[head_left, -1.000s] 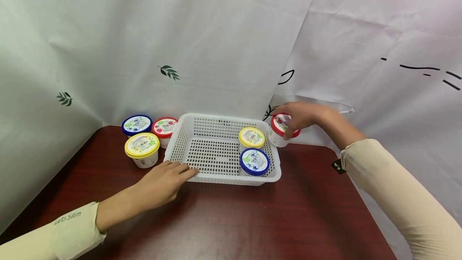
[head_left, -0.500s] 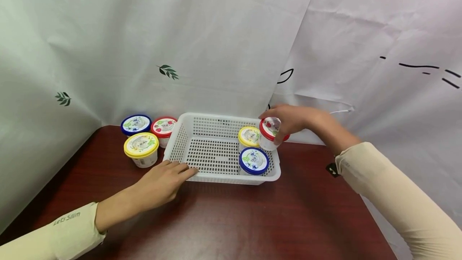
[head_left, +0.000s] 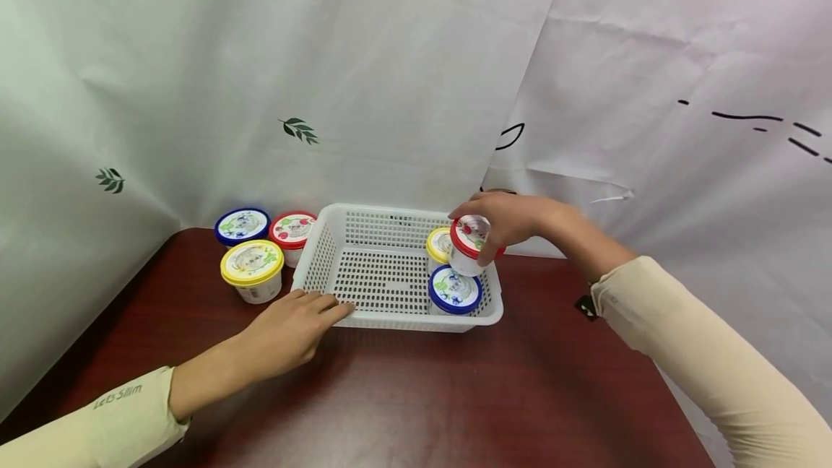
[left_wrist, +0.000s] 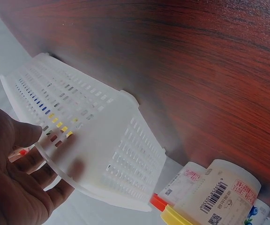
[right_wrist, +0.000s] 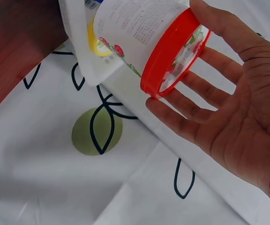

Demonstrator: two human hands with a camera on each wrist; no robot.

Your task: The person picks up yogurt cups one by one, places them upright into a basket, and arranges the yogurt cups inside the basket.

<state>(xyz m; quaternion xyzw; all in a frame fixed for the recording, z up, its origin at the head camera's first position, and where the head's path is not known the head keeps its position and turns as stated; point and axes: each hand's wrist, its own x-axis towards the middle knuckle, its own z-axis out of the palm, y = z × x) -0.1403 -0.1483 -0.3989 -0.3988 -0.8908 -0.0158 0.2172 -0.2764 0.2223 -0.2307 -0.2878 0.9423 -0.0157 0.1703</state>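
Observation:
My right hand (head_left: 503, 219) holds a white tub with a red lid (head_left: 463, 261) by its lid, above the right end of the white perforated basket (head_left: 390, 323). In the right wrist view, the thumb and fingertips grip the red lid (right_wrist: 165, 56) at its rim. Beneath the held tub, inside the basket, stand a yellow-lidded tub (head_left: 437, 244), partly hidden, and a blue-lidded tub (head_left: 455, 289). My left hand (head_left: 289, 331) grips the basket's front left rim; in the left wrist view the thumb lies outside the wall, with fingers past the rim.
Left of the basket, on the dark red table (head_left: 416, 396), stand a blue-lidded tub (head_left: 243, 225), a yellow-lidded tub (head_left: 252, 266) and a red-lidded tub (head_left: 292, 231). White printed cloth (head_left: 390, 92) hangs close behind the basket and along both sides.
My right hand has carried the red-lidded tub leftward, from beside the basket's right end to over the tubs inside it. My left hand keeps its place on the rim.

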